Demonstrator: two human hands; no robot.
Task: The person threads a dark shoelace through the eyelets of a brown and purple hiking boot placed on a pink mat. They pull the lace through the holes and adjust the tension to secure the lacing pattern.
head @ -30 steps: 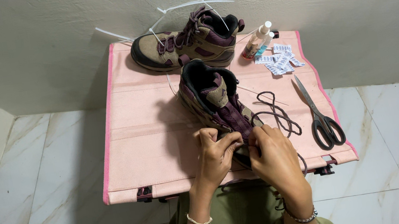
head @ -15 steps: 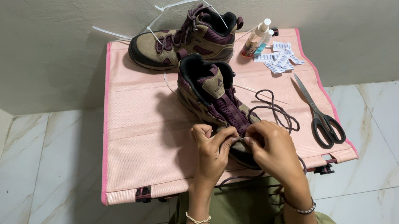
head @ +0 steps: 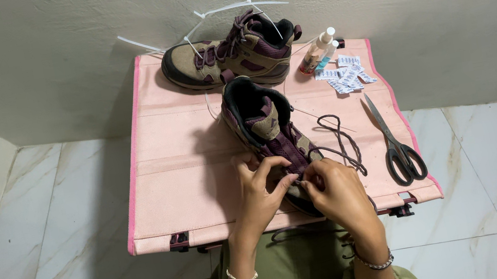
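A tan and maroon hiking boot [head: 259, 124] stands on a small pink folding table [head: 179, 164], its toe pointing toward me. My left hand [head: 260, 188] rests on the toe end, fingers pinching at the lower eyelets. My right hand [head: 335, 192] is beside it, fingertips pinched on the dark maroon lace [head: 336, 141], which loops loosely over the table to the boot's right. The boot's toe is hidden under both hands.
A second matching boot [head: 235, 57] lies on its side at the table's far edge against the wall, with white cable ties [head: 240, 6] sticking up. Two small bottles [head: 319, 50], several small white packets [head: 345, 74] and black scissors [head: 397, 141] lie on the right. Marble tile floor surrounds the table.
Both hands stay at the boot's toe; the fingers have shifted slightly along the lower lacing, and the view has tilted a little.
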